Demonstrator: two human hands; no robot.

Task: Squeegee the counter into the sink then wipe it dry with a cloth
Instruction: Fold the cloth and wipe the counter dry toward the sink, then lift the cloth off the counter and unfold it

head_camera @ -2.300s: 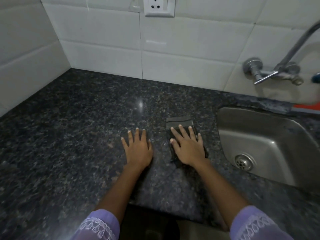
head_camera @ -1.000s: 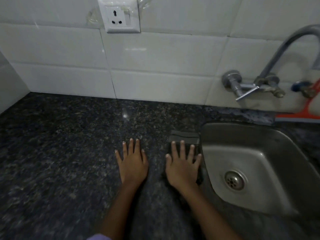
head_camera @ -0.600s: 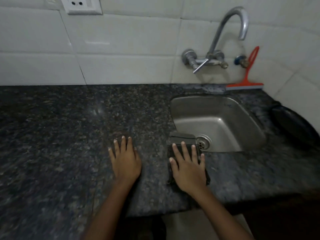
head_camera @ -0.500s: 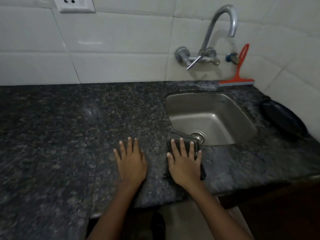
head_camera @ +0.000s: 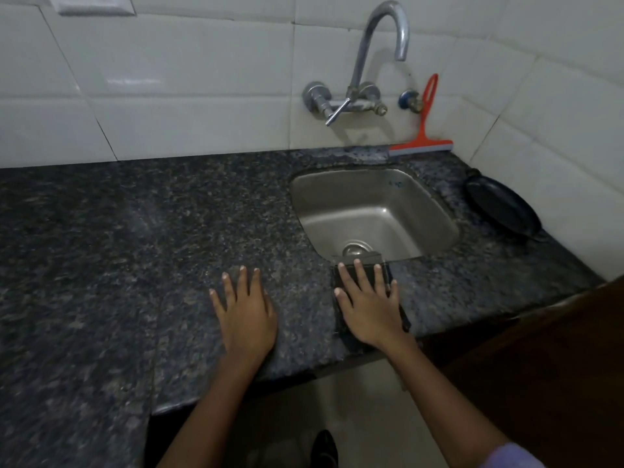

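Note:
My right hand (head_camera: 369,307) presses flat, fingers spread, on a dark folded cloth (head_camera: 374,261) lying on the speckled granite counter (head_camera: 169,231). The cloth's far edge hangs just over the near rim of the steel sink (head_camera: 337,194). My left hand (head_camera: 244,310) rests flat and empty on the counter, a hand's width left of the cloth. An orange squeegee (head_camera: 422,143) stands against the tiled wall behind the sink, away from both hands.
A curved tap (head_camera: 378,38) rises from the wall above the sink. A black oval pan (head_camera: 503,207) lies on the counter at the right wall. The counter's front edge runs just under my wrists, with floor below. A dark cabinet (head_camera: 557,366) fills the lower right.
My right hand has slid the cloth rightward along the counter from left of the sink to its near rim. My left hand stayed flat alongside. My view swung right, bringing squeegee and pan in.

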